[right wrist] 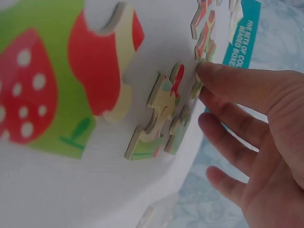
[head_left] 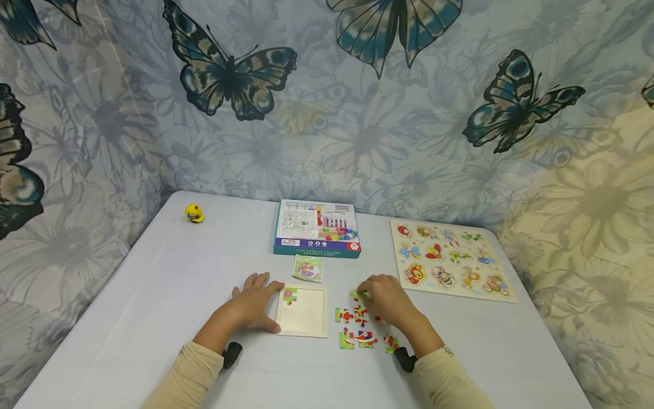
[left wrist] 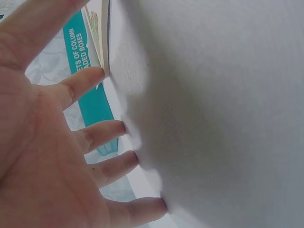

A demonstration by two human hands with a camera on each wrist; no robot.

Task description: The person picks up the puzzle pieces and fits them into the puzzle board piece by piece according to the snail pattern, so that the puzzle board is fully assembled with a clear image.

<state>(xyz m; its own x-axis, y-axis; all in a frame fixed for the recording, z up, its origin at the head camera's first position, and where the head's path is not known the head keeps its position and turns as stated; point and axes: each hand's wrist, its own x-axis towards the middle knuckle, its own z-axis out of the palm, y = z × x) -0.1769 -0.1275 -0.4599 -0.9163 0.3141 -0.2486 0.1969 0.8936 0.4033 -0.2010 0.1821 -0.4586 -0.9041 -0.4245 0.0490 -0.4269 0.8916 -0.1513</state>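
A square wooden puzzle tray (head_left: 310,318) lies on the table with one green-and-pink puzzle piece (head_left: 290,295) in its upper left corner. Spread wide, my left hand (head_left: 255,304) touches the tray's left edge with thumb and index finger. In the left wrist view, the other fingertips (left wrist: 130,159) rest on the tabletop. To the tray's right are several loose red, green and white puzzle pieces (head_left: 365,339). At the far end of that group, my right hand (head_left: 390,298) pinches a puzzle piece (right wrist: 196,88) between thumb and index finger, close over the tabletop; the fingers partly hide it.
Behind the tray lies a small picture card (head_left: 307,268), in front of a teal-edged box (head_left: 317,228). A wooden board with insect pictures (head_left: 453,258) is at the back right. A small yellow toy (head_left: 194,213) sits at the back left. Patterned fabric walls enclose the table.
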